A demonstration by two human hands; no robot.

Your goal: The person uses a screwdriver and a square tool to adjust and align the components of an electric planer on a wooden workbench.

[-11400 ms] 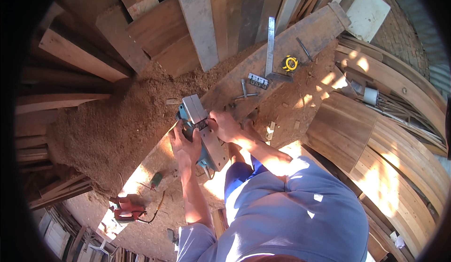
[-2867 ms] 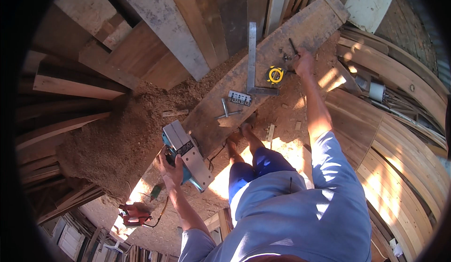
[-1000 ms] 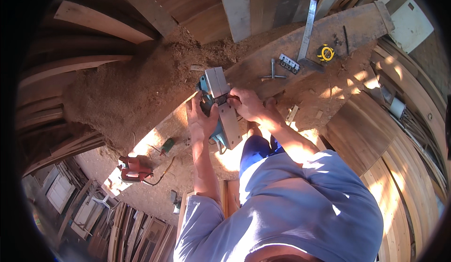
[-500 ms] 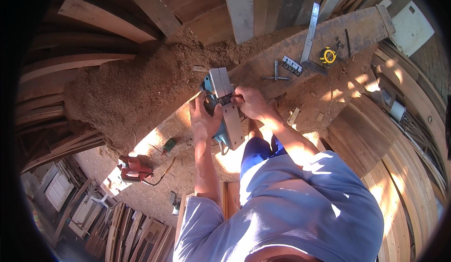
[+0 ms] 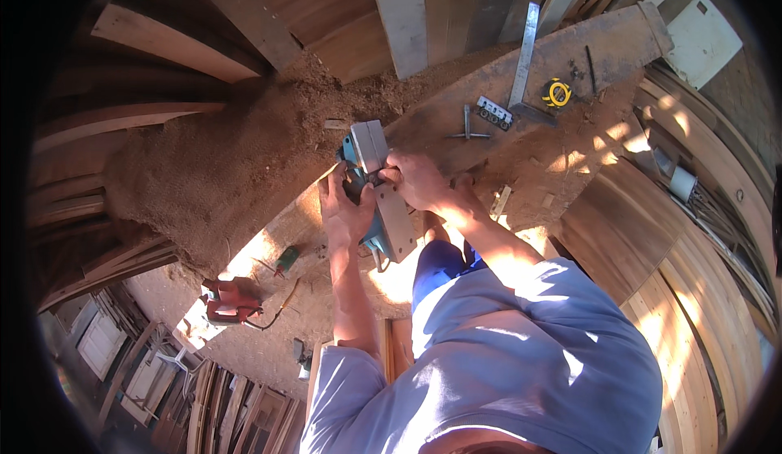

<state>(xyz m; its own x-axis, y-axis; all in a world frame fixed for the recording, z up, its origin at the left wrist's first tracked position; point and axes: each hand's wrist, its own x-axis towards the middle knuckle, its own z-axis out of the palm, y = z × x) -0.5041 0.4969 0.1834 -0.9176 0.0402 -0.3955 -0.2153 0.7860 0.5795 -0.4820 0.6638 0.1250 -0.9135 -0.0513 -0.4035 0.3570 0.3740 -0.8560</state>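
A teal electric hand planer (image 5: 393,214) rests on the bench with its flat metal sole turned up. My left hand (image 5: 346,212) wraps its side, the thumb reaching toward the cutter gap in the middle of the sole. At that gap the fingers of my right hand (image 5: 419,181) are closed together; anything small between them is hidden. To the right on the bench lie a T-handled wrench (image 5: 467,125) and a metal block with round bolts (image 5: 494,114). Beyond them are a try square (image 5: 524,59) and a yellow tape measure (image 5: 557,92).
Sawdust (image 5: 195,185) is heaped behind the bench plank (image 5: 611,43). A red power tool (image 5: 232,300) with a cord and a small green object (image 5: 286,259) sit at the left. Boards (image 5: 399,14) lean at the back; more wood (image 5: 623,226) is stacked right.
The view has shifted slightly, so the bench things appear a little further left. My left thumb has come closer to the cutter gap, while my right fingers stay there.
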